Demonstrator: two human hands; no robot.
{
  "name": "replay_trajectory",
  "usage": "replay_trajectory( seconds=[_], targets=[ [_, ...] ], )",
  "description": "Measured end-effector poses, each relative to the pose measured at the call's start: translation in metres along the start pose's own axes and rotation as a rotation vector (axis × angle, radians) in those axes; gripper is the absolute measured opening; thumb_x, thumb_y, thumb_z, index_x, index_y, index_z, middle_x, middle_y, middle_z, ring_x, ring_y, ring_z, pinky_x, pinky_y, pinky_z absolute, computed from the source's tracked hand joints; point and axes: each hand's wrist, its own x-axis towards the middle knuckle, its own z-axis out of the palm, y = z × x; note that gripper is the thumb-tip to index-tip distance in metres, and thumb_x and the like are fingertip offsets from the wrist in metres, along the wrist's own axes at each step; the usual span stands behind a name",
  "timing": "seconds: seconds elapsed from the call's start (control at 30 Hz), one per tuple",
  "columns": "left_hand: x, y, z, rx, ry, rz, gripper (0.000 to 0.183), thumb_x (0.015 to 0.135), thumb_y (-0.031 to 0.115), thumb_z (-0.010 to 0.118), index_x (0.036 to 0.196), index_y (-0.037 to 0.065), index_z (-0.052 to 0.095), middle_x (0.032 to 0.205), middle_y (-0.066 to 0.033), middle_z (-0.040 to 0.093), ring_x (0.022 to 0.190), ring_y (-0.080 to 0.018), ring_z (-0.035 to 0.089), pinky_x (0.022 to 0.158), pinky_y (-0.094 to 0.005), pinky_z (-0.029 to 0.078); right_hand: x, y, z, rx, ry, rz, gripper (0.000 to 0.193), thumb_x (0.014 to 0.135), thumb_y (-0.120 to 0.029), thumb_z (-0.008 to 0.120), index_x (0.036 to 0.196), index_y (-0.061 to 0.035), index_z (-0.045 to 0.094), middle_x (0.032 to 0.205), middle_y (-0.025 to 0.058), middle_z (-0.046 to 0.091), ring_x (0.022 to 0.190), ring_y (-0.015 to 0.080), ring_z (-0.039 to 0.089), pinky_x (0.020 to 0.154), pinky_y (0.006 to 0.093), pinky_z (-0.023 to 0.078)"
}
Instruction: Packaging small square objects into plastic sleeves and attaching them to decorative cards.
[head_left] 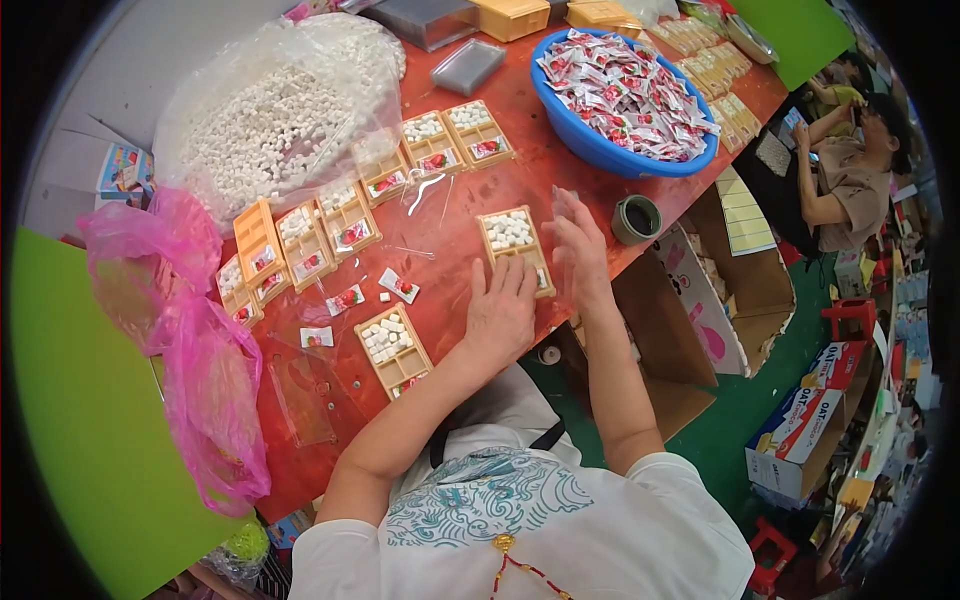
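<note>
My left hand point(503, 310) rests with its fingers stretched over the lower part of a small tan divided tray point(487, 240). White cube-shaped pieces point(510, 229) fill that tray's upper compartment, and part of a small red-and-white sachet shows below, partly under my fingers. My right hand point(582, 245) is raised at the tray's right side, its fingers smeared by motion. Something faintly see-through shows around it, but I cannot make out whether the hand holds it. Nearer my left forearm lies another divided tray point(395, 343) with white cubes and a sachet, partly hidden by the arm.
More filled trays point(345, 225) run in a slanting row beside a clear bag of white cubes point(270, 120). A blue basin point(560, 115) heaped with sachets stands far right, a dark cup point(636, 218) near the edge. Pink plastic point(205, 330) hangs left. Open cartons point(650, 330) sit below right.
</note>
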Motion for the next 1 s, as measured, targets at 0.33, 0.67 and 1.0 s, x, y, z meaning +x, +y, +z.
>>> replay_trajectory(
  seconds=[0.33,0.67,1.0],
  targets=[
    [-0.029,-0.027,-0.03,-0.339,0.152,-0.236,0.038,0.086,0.008,0.053,0.124,-0.001,0.053,0.133,-0.0211,0.047,0.126,-0.0338,0.042,0.107,-0.0521,0.026,-0.009,0.008,0.045,-1.386,0.008,-0.359,0.065,0.083,-0.037,0.062,0.135,-0.0009,0.042,0.133,0.0281,0.042,0.118,0.0427,0.046,0.099,0.0458,0.04],
    [-0.035,-0.02,-0.022,-0.319,0.082,-0.22,0.039,0.085,0.009,0.055,0.122,-0.001,0.053,0.131,-0.0196,0.048,0.122,-0.0324,0.045,0.104,-0.0544,0.028,-0.023,0.031,0.045,-1.624,-0.004,-0.221,0.065,0.087,-0.036,0.057,0.138,-0.0016,0.037,0.144,0.0289,0.029,0.126,0.043,0.037,0.095,0.0575,0.036],
    [-0.024,-0.019,-0.013,-0.18,0.087,-0.183,0.043,0.084,0.013,0.056,0.124,0.0,0.051,0.135,-0.0176,0.045,0.128,-0.0332,0.041,0.104,-0.0577,0.026,-0.039,0.023,0.017,-1.605,-0.133,-0.416,0.055,0.089,-0.024,0.055,0.137,-0.0021,0.04,0.145,0.0245,0.031,0.128,0.0372,0.039,0.094,0.0541,0.036]
  ],
)
